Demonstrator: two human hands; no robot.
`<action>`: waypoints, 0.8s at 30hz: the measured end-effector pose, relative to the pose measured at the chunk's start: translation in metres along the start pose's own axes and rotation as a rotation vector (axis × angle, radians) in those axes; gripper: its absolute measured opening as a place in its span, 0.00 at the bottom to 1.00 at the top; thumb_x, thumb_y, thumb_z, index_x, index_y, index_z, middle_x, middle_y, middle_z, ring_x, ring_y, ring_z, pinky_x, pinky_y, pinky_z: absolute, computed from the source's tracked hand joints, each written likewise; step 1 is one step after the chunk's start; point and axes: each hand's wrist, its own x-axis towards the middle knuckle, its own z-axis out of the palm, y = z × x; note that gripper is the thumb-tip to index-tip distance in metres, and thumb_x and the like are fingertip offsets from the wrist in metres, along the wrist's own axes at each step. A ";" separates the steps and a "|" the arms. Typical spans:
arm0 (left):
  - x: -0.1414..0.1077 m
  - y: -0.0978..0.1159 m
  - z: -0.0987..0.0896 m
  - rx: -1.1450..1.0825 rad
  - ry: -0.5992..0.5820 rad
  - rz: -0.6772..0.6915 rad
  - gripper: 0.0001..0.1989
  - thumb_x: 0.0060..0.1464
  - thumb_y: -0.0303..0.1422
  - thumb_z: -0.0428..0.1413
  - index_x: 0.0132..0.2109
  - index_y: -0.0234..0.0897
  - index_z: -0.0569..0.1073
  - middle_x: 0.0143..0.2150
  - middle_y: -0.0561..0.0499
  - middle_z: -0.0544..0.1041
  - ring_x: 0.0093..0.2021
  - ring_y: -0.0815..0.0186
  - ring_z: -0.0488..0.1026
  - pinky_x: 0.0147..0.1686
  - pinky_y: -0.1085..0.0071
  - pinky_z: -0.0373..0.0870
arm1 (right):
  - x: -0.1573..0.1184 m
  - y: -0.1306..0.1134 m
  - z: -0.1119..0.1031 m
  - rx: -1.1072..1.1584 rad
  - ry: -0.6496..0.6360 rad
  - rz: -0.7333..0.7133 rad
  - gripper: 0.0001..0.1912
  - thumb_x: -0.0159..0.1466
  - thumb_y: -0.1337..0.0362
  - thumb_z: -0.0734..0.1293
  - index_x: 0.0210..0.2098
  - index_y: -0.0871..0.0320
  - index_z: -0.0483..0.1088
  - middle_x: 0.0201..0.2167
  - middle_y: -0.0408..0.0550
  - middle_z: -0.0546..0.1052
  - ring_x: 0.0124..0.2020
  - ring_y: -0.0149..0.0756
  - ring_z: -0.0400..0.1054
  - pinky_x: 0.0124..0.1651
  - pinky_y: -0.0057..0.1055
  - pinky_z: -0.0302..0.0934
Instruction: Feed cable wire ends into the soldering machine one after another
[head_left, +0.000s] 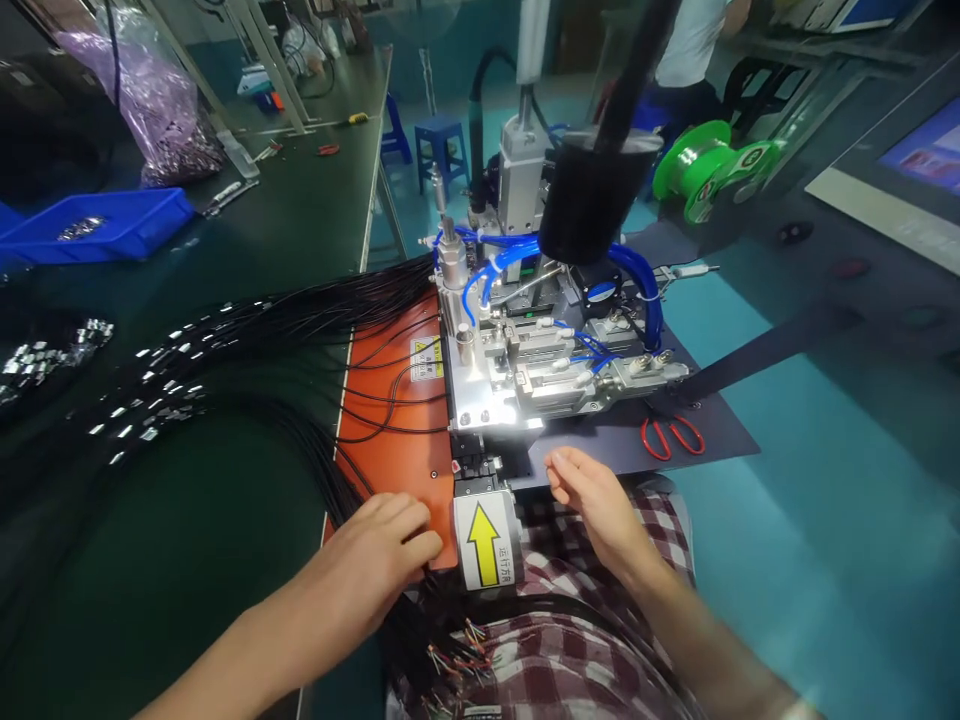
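My left hand (386, 545) is closed over a bundle of black cables (337, 485) at the front of the orange plate (390, 440); its fingertips are hidden underneath. Stripped ends with thin coloured wires (465, 655) from these cables hang over my lap. My right hand (592, 495) is in front of the metal machine (555, 375), thumb and fingers pinched together. Anything between them is too small to make out. Between my hands is a white roller cover with a yellow arrow (484, 545). Several single black cables (390, 402) run across the plate into the machine.
Cables with shiny metal ends (172, 395) spread over the dark table (292, 210) at left, near a blue tray (112, 225). Red-handled scissors (671, 438) lie on the machine's base. A black cylinder (596, 195) hangs above it. A green reel (694, 170) and a person (690, 50) are behind.
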 end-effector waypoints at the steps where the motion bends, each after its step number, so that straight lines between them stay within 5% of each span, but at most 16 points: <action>1: -0.003 0.003 0.000 0.013 -0.018 -0.009 0.11 0.60 0.24 0.43 0.34 0.38 0.67 0.35 0.51 0.69 0.37 0.64 0.64 0.37 0.67 0.61 | 0.000 -0.001 -0.001 -0.002 0.000 -0.003 0.12 0.60 0.56 0.65 0.28 0.60 0.66 0.21 0.38 0.62 0.21 0.27 0.52 0.28 0.27 0.48; 5: -0.007 0.004 -0.004 -0.197 -0.015 -0.052 0.11 0.62 0.26 0.40 0.36 0.38 0.65 0.36 0.51 0.67 0.35 0.66 0.63 0.33 0.71 0.60 | -0.003 -0.005 0.003 -0.036 -0.016 -0.040 0.12 0.61 0.57 0.64 0.29 0.59 0.66 0.21 0.38 0.62 0.21 0.27 0.53 0.27 0.26 0.49; 11: 0.007 0.006 0.006 -0.534 0.359 -0.200 0.06 0.63 0.33 0.41 0.41 0.40 0.62 0.29 0.56 0.63 0.27 0.70 0.60 0.27 0.75 0.58 | -0.028 -0.017 0.017 -0.116 -0.242 -0.178 0.17 0.67 0.52 0.56 0.33 0.58 0.67 0.24 0.41 0.65 0.23 0.29 0.57 0.28 0.26 0.53; 17: 0.014 0.019 0.034 -0.619 0.340 -0.209 0.06 0.63 0.33 0.42 0.39 0.40 0.62 0.32 0.55 0.66 0.30 0.70 0.62 0.30 0.75 0.60 | -0.038 -0.024 0.023 -0.230 -0.264 -0.244 0.15 0.65 0.52 0.57 0.33 0.56 0.67 0.22 0.40 0.64 0.23 0.30 0.57 0.27 0.26 0.53; 24: 0.022 0.032 0.022 -0.582 0.270 -0.235 0.04 0.61 0.34 0.45 0.42 0.41 0.61 0.29 0.56 0.66 0.27 0.69 0.62 0.27 0.75 0.60 | -0.038 -0.029 0.026 -0.280 -0.243 -0.235 0.12 0.65 0.58 0.60 0.28 0.57 0.65 0.22 0.40 0.63 0.23 0.29 0.55 0.27 0.26 0.53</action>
